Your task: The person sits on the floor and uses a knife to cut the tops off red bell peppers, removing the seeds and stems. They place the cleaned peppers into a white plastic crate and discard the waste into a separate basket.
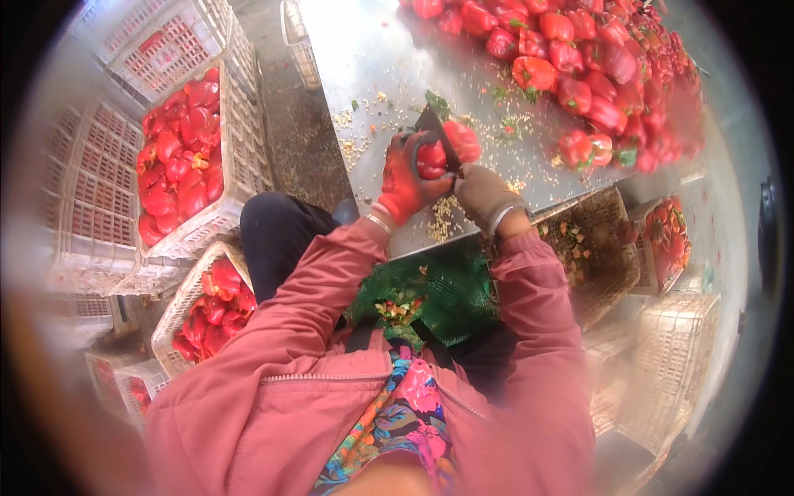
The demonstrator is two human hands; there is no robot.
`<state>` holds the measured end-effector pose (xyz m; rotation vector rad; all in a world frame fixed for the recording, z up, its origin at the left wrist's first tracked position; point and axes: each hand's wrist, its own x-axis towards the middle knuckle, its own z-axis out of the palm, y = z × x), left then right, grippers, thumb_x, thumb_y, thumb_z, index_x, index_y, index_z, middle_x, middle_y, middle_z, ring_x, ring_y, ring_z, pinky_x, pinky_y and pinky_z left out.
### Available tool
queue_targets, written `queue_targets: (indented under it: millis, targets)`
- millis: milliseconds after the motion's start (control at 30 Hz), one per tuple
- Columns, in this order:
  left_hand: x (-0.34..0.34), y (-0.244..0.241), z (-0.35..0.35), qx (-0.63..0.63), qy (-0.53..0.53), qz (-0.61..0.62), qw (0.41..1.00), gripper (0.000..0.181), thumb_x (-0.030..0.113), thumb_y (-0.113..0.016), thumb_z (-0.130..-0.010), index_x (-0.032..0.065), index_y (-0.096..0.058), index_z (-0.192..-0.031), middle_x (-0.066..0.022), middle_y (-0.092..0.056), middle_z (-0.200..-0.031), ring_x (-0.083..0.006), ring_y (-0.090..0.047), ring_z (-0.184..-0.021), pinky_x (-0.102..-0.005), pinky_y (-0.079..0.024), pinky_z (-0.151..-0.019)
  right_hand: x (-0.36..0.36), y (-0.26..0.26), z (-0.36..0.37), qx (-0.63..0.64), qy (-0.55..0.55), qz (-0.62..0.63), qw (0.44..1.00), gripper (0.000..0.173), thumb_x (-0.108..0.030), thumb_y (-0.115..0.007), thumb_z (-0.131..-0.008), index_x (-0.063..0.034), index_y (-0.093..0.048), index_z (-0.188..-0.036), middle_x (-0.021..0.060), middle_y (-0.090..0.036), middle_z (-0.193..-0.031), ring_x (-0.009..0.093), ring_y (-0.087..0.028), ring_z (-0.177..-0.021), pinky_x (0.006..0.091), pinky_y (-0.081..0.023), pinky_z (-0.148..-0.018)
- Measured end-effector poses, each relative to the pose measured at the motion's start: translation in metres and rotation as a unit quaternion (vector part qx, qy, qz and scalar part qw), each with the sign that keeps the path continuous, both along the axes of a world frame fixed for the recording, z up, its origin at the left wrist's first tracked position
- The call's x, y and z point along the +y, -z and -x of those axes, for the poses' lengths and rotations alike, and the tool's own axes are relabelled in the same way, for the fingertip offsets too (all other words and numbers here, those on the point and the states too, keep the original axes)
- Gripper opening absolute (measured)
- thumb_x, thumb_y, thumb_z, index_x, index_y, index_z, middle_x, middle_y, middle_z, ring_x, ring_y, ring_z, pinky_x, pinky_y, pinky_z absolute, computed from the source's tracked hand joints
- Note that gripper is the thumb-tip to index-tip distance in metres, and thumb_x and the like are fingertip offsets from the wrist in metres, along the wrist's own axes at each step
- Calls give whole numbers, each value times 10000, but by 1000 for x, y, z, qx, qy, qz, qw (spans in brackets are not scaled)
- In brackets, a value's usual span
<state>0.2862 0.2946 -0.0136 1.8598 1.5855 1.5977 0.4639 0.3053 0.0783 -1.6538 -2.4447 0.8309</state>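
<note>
My left hand (pixel 406 177), in a red work glove with dark fingers, grips a red bell pepper (pixel 432 160) just above the metal table (pixel 397 74). In a brownish glove, my right hand (pixel 490 193) is closed on the handle end of a dark-bladed knife (pixel 441 137). The blade stands between the held pepper and another red pepper piece (pixel 462 141) to its right. Near the blade's tip is a green leafy bit (pixel 438 104). Pale seeds (pixel 441 220) lie scattered over the metal around both hands.
A large heap of red bell peppers (pixel 577 68) covers the table's far right. At left stand plastic crates, one full of cut red peppers (pixel 180 167), a lower one holding more (pixel 217 310). Scraps lie in a dirty crate (pixel 595 260) at right and on green material (pixel 434 279) below the table edge.
</note>
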Motion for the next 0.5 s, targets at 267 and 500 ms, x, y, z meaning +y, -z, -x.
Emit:
queue_targets:
  millis: [267,500]
  targets:
    - [0,9,64,-548,127,2,827,400,-3,-675,-876,-9,-647,-1275,-75,-654,-1211,-164,-624,-1095,-317,-510,-989,0,-22,-60,446,266,103,848,317,-297,-558,-1036,-73,-673,-1227,-15,-574,-748,103,-559,-643,267,-448,-562]
    - [-8,7,60,-505,66,100,855,390,2,-683,-930,5,-629,-1317,-60,-636,-1185,-148,-625,-1083,-283,-535,-972,19,59,-91,-126,252,-266,922,419,-325,-583,-1007,-336,-613,-1425,110,-724,-1039,353,-695,-901,475,-549,-777]
